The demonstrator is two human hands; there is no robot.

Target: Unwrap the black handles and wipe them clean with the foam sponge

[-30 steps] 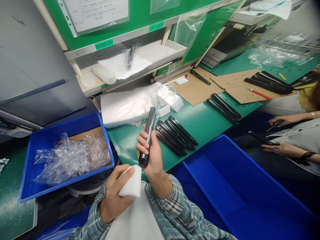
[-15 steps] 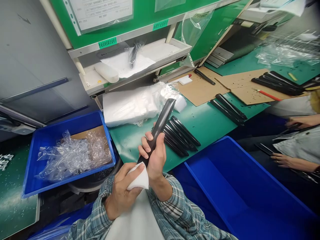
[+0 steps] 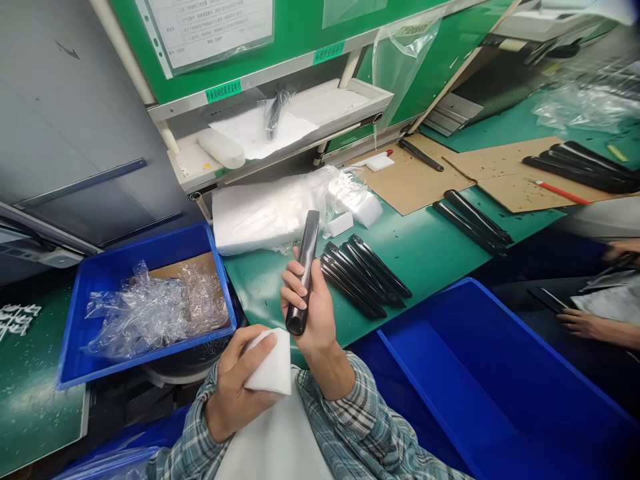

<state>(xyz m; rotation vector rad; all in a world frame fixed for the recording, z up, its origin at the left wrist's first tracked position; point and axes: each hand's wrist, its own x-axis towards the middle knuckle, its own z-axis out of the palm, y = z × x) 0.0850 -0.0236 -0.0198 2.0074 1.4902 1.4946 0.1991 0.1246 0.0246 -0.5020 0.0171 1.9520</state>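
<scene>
Black glossy bar (image 3: 306, 260) held upright in right hand (image 3: 313, 313), fingers clamped round its lower half, over the near edge of the tabletop (image 3: 425, 247). Left hand (image 3: 235, 387) closed on white foam pad (image 3: 270, 363), just below the bar's end, apart from it. Wiping looks part-done: row of like bars (image 3: 365, 273) lies beyond (wiped or not, cannot tell).
</scene>
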